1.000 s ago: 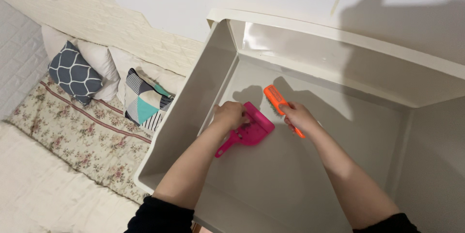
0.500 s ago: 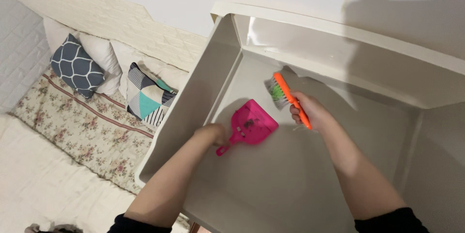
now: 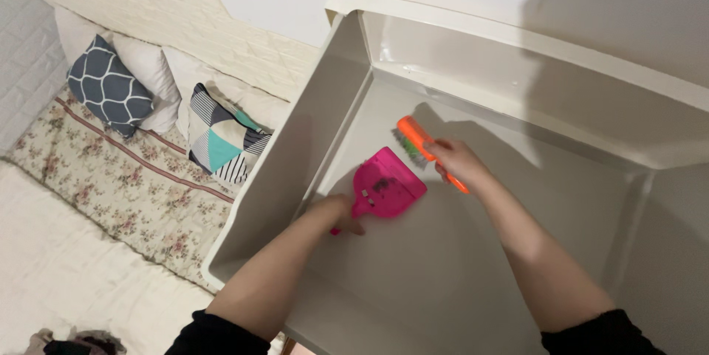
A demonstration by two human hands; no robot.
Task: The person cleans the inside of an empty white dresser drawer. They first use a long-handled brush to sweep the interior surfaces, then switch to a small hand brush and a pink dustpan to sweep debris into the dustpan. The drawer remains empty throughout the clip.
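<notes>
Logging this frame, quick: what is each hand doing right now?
Left hand: closed on the pink dustpan handle.
Right hand: closed around the orange brush.

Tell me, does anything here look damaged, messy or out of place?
Yes. The brick-pattern wall covering behind the pillows ends in a ragged, torn-looking top edge against the bare wall. The pink dustpan, held by the left hand, has dark specks of dirt in it. The right hand grips an orange brush.
</notes>
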